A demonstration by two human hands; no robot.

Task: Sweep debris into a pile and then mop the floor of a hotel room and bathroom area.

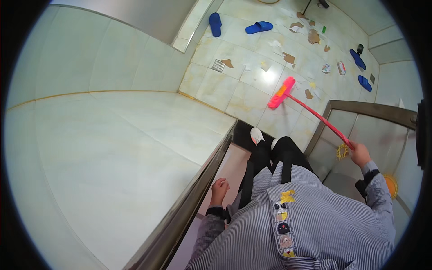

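My right hand (360, 154) grips the upper end of a broom's twisted red handle (320, 118). The pink broom head (282, 92), with an orange patch, is at the tiled floor (219, 86) ahead of my feet; whether its bristles touch is unclear. My left hand (219, 191) hangs low beside the metal door frame (209, 184), its fingers loosely curled and nothing visible in them. Torn brown cardboard (289, 58) and paper scraps (275, 43) lie scattered beyond the broom. One cardboard piece (308, 94) rests right of the broom head.
A black threshold (244, 136) lies under my white shoe (256, 135). At right stands a metal-framed door (371, 109). Blue slippers (259, 27) lie at the back, with another slipper (365, 83) by the right wall. A floor drain (218, 65) sits near the left wall.
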